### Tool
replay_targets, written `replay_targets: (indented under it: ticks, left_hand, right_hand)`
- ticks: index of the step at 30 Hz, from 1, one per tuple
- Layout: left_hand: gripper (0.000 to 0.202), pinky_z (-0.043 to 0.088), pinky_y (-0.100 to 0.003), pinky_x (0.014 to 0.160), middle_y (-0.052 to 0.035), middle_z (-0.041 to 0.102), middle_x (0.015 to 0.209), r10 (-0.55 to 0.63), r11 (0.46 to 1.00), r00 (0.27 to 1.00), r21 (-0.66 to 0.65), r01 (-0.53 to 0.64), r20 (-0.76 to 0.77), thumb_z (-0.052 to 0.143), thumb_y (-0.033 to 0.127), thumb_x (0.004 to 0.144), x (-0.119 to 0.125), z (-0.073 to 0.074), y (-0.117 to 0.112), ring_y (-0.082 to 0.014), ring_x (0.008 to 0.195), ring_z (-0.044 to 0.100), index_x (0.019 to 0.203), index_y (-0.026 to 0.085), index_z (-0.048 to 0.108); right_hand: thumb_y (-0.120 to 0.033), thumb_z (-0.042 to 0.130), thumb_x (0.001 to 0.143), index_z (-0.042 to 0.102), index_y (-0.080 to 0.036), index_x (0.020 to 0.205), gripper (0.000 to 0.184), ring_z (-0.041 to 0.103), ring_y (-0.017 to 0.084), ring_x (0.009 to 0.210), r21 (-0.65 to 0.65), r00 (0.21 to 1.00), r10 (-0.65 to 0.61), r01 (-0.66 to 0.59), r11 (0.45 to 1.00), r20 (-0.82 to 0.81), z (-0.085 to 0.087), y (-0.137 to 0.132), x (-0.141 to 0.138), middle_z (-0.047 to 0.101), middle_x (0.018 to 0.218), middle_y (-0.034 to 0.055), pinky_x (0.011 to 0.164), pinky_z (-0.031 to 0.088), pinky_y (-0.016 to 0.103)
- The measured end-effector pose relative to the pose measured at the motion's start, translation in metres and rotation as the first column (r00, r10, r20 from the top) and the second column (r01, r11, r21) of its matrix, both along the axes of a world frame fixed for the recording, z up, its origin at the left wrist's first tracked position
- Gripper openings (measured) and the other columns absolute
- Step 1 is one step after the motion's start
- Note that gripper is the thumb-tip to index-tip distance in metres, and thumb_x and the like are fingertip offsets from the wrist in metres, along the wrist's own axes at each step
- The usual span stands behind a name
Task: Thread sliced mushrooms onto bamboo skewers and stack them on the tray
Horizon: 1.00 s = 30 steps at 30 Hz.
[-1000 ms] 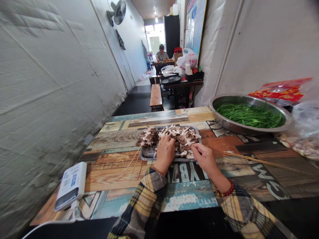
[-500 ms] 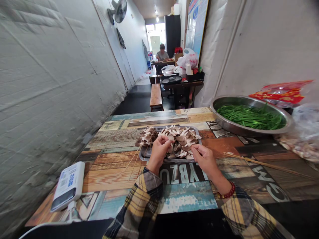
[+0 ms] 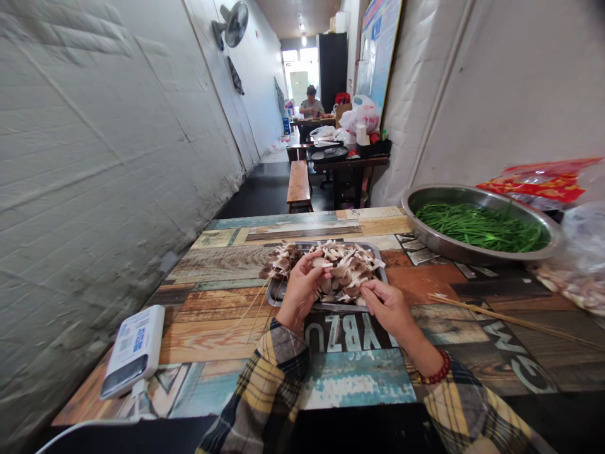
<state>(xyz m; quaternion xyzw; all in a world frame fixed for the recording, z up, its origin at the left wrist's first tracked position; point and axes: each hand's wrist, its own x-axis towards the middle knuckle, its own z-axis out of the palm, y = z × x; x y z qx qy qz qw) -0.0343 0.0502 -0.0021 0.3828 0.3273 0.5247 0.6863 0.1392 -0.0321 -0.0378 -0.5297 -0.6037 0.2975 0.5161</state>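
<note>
Lifted off the pile [image 3: 347, 268], left hand [image 3: 299, 289] holds a mushroom piece [image 3: 319, 262], best gripped gently; right hand's [image 3: 386, 306] grasp is unclear.

My bench [image 3: 212, 315], its top patterned like planks of brown, cream and turquoise wood, carries a shallow rectangular metal tray [image 3: 275, 294] in front of me. At my left lies a white rectangular plastic device [image 3: 135, 350] printed in blue; at my right, thin tan wooden sticks [image 3: 510, 318], a wide round silvery metal basin [image 3: 472, 253] and, beside it, a clear plastic bag [image 3: 574, 287].
</note>
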Motion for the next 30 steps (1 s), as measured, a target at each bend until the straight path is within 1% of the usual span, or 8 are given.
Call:
replay_targets:
  ticks: [4,8,12,15,17,19,25,30]
  left_hand:
    - [0.036,0.049,-0.021,0.055,-0.0021,0.067,0.075,0.018,1.0,1.0,-0.005,-0.018,-0.017,0.078,0.027,0.063,-0.0029,0.0,0.0003,-0.0091,0.058,0.06,0.091,0.014,0.059]
    - [0.04,0.048,-0.02,0.05,-0.0002,0.066,0.069,0.048,0.999,0.999,-0.02,-0.048,-0.019,0.076,0.026,0.064,-0.0057,-0.0014,0.002,-0.009,0.052,0.059,0.098,0.014,0.059]
    - [0.037,0.051,-0.021,0.059,-0.0029,0.069,0.074,0.076,0.997,0.997,-0.027,-0.076,0.011,0.07,0.019,0.067,-0.0052,-0.0015,0.0037,-0.0112,0.063,0.065,0.103,0.013,0.061]
    - [0.043,0.053,-0.021,0.067,-0.0044,0.07,0.08,0.067,0.998,0.997,-0.016,-0.067,0.026,0.068,0.01,0.064,-0.004,-0.0005,0.0035,-0.013,0.073,0.069,0.106,0.014,0.059]
    - [0.046,0.053,-0.021,0.069,-0.0047,0.071,0.081,0.062,0.998,0.998,-0.023,-0.061,0.024,0.069,0.008,0.063,-0.004,-0.0001,0.0031,-0.0138,0.076,0.069,0.107,0.015,0.058]
    - [0.043,0.053,-0.021,0.069,-0.0049,0.07,0.08,0.056,0.998,0.998,-0.036,-0.055,0.022,0.071,0.01,0.065,-0.005,-0.0002,0.0028,-0.0142,0.074,0.07,0.105,0.015,0.057]
    - [0.034,0.053,-0.021,0.062,-0.0038,0.068,0.076,0.035,0.999,0.999,-0.034,-0.034,0.02,0.076,0.026,0.067,-0.0078,-0.0027,0.0037,-0.0117,0.065,0.067,0.093,0.013,0.058]
    - [0.032,0.051,-0.02,0.059,-0.0029,0.067,0.076,0.05,0.998,0.998,-0.025,-0.049,0.034,0.078,0.029,0.064,-0.007,-0.0042,0.005,-0.0106,0.063,0.065,0.084,0.013,0.059]
  right_hand:
    - [-0.041,0.049,0.089,0.059,-0.018,0.076,0.029,0.04,0.01,0.044,-0.004,1.0,0.012,-0.012,1.0,-0.002,0.0029,-0.0018,-0.0015,0.042,0.049,-0.0059,0.045,0.033,0.021]
    - [-0.039,0.05,0.089,0.06,-0.018,0.076,0.026,0.041,0.01,0.044,-0.011,1.0,0.024,-0.025,1.0,-0.016,0.0029,-0.003,-0.0023,0.044,0.049,-0.0058,0.045,0.034,0.021]
    - [-0.037,0.049,0.089,0.06,-0.017,0.077,0.025,0.042,0.01,0.044,-0.02,0.999,0.034,-0.035,0.999,-0.032,0.0005,-0.0025,-0.0022,0.046,0.05,-0.0053,0.045,0.034,0.021]
    - [-0.037,0.049,0.089,0.06,-0.017,0.077,0.026,0.042,0.01,0.044,-0.022,0.999,0.036,-0.037,0.999,-0.022,-0.0001,-0.0023,-0.0022,0.047,0.051,-0.0052,0.045,0.034,0.021]
    - [-0.037,0.049,0.089,0.06,-0.017,0.077,0.026,0.043,0.01,0.044,-0.018,0.999,0.036,-0.036,0.999,-0.003,0.0004,-0.0025,-0.0021,0.048,0.051,-0.005,0.045,0.034,0.021]
    - [-0.036,0.049,0.089,0.06,-0.017,0.076,0.026,0.043,0.01,0.044,-0.01,0.999,0.04,-0.04,0.999,0.021,0.0011,-0.0028,-0.002,0.047,0.05,-0.0051,0.046,0.034,0.021]
    - [-0.032,0.047,0.09,0.06,-0.018,0.075,0.024,0.043,0.01,0.046,0.004,0.994,0.058,-0.059,0.998,0.089,0.0045,-0.0036,-0.0022,0.046,0.05,-0.0049,0.048,0.034,0.021]
    - [-0.032,0.048,0.087,0.061,-0.018,0.073,0.024,0.043,0.011,0.046,0.025,0.992,0.059,-0.062,0.998,0.116,0.0094,-0.0039,-0.0049,0.048,0.05,-0.0043,0.047,0.035,0.021]
